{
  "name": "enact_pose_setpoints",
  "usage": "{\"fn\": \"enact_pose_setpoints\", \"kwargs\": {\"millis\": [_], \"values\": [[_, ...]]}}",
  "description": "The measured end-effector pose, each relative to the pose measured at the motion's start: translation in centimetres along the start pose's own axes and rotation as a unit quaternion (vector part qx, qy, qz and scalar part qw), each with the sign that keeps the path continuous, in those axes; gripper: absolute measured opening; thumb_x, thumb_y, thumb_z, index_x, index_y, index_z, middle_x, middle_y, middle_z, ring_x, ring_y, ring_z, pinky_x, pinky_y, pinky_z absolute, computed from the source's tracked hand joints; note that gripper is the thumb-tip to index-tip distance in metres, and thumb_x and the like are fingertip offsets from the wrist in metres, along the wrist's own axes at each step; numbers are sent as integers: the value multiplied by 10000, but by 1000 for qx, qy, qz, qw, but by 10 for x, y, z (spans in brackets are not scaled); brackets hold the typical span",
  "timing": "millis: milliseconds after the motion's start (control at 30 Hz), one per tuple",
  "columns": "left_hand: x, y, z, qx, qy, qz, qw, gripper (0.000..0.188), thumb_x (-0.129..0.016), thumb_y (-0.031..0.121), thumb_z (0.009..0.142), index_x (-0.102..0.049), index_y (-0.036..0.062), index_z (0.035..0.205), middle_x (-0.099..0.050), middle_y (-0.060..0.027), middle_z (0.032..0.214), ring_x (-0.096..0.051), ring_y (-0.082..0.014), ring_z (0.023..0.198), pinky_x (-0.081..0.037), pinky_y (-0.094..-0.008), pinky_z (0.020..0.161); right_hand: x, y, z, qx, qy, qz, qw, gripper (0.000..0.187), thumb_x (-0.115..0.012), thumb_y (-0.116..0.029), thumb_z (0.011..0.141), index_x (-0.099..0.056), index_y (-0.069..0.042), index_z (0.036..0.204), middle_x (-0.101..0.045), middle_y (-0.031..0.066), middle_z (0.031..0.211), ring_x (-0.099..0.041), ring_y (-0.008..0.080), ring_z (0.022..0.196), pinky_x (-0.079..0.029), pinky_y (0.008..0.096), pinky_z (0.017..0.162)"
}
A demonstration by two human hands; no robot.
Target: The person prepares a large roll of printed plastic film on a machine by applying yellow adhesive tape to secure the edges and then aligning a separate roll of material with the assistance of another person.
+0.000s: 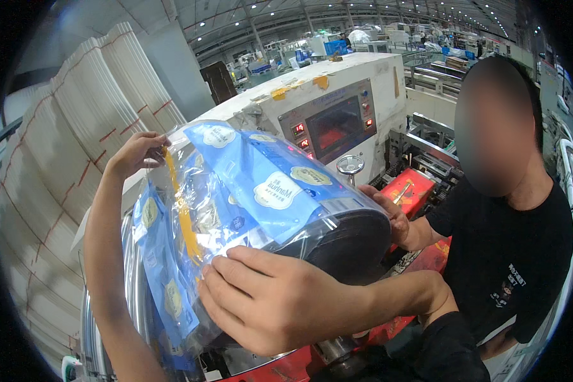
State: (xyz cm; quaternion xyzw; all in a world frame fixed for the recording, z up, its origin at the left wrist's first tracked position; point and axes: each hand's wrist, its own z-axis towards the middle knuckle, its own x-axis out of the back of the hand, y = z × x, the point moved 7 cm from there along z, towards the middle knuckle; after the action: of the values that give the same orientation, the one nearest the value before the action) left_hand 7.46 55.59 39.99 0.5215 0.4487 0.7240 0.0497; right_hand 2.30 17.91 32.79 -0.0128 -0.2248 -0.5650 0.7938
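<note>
A large roll of clear packaging film (267,184), printed blue with white cloud-shaped labels, lies in front of me. Its dark end face (347,245) points to the right. A strip of yellow tape (183,216) runs across the film between my hands. At the strip's far end, my left hand (143,151) is closed, its fingertips pinching the film's edge. My right hand (280,302) is at the near end, fingers together and curled onto the film beside the tape; its thumb is hidden. Loose printed film (162,261) hangs down on the left.
Across from me on the right, a person in a black shirt (512,254) has a hand (393,219) at the roll's end. Behind stands a white machine with a control panel (331,121) and a handwheel (350,165). Stacked white sheets (63,178) rise at left; metal rollers (134,280) stand below.
</note>
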Motion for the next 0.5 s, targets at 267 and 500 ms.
{"fn": "enact_pose_setpoints", "kwargs": {"millis": [267, 500], "values": [[-1, -10, 8, -1, 0, -31, 1000, 241, -513, 239, 916, -618, 31, 978, -583, -38, 873, -551, -130, 783, -471, -323, 758, 3, -1, -8, 10, 32, -3, 999, 273, -569, -141, 832, -655, 103, 919, -666, 244, 902, -669, 334, 862, -524, 417, 825], [1, -11, 17, -41, 28, -74, 996, 162, -509, 133, 873, -627, 22, 875, -567, 4, 749, -498, -110, 691, -402, -263, 663, 11, 1, -15, 35, 128, 46, 990, 264, -574, -114, 794, -648, 117, 897, -665, 238, 873, -667, 330, 848, -521, 431, 840]]}}
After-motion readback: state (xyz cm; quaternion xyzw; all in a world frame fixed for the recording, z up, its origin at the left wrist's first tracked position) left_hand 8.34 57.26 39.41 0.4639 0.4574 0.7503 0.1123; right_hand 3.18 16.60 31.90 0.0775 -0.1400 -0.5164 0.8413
